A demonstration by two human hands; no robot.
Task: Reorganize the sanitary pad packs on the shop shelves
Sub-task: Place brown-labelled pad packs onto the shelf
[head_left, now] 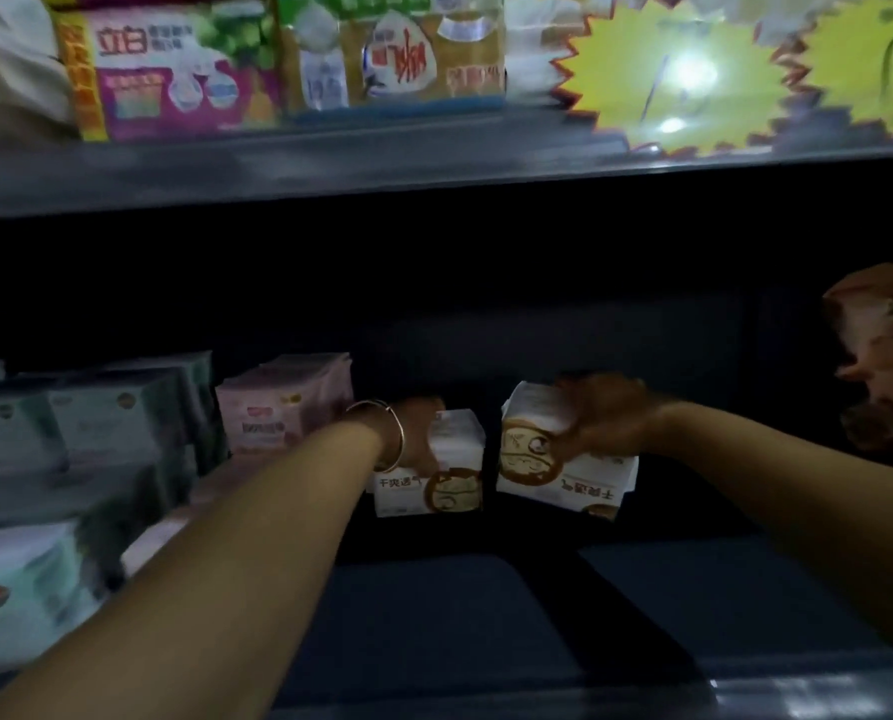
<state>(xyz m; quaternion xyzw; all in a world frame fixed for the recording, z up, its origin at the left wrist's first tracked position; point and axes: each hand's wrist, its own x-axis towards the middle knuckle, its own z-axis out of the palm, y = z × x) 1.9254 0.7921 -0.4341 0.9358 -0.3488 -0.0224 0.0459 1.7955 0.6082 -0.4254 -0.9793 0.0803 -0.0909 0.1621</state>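
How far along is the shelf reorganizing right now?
Done: green packs and pink packs sit stacked at left. In hand: left hand and right hand each hold a white pack, the right one upside down. Left: filling the bare shelf.

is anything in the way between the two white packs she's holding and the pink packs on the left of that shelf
Nothing visible. The left hand holds one white pack, and the right hand holds the other white pack. The pink packs sit just left, with only the left forearm crossing there.

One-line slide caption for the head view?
Left hand and right hand each hold a white pad pack on the dark lower shelf.
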